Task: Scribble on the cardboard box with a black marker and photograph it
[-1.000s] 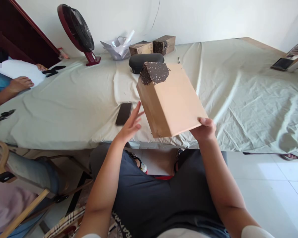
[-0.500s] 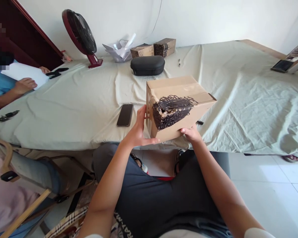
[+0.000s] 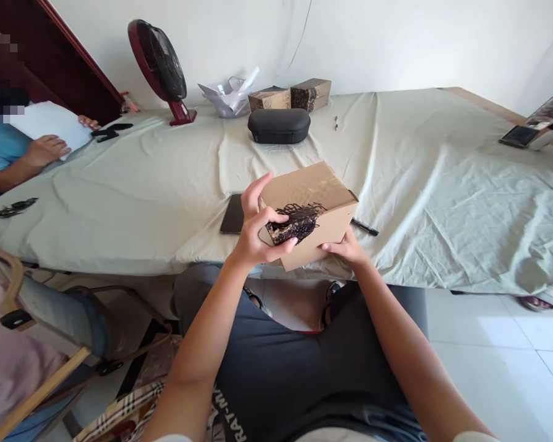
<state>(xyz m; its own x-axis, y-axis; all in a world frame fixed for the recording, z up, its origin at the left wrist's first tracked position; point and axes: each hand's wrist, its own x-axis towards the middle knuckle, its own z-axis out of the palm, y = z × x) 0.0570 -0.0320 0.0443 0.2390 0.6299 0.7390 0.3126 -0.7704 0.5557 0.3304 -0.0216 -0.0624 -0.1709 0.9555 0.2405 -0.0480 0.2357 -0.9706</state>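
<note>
A brown cardboard box (image 3: 311, 184) is tilted between my two hands above the front edge of the table. Black scribble covers its near left corner, which looks torn. My left hand (image 3: 255, 236) grips that corner, with thumb and a finger over the scribbled part. At the lower right side, my right hand (image 3: 348, 248) holds the box from below, its thumb on the near face. Partly hidden behind my left hand lies a dark smartphone (image 3: 231, 215). A black pen (image 3: 365, 227) rests on the cloth just right of the box.
Behind the box sit a black zip case (image 3: 279, 126), two small scribbled boxes (image 3: 311, 95), a clear plastic basket (image 3: 230, 104) and a dark red fan (image 3: 166, 67). At the left, another person's hand (image 3: 48, 150) holds white paper. A wooden-armed chair (image 3: 16, 288) stands lower left.
The box has turned and shifted left and slightly down. My left hand has moved from its left side onto the scribbled corner. More of the pen now shows.
</note>
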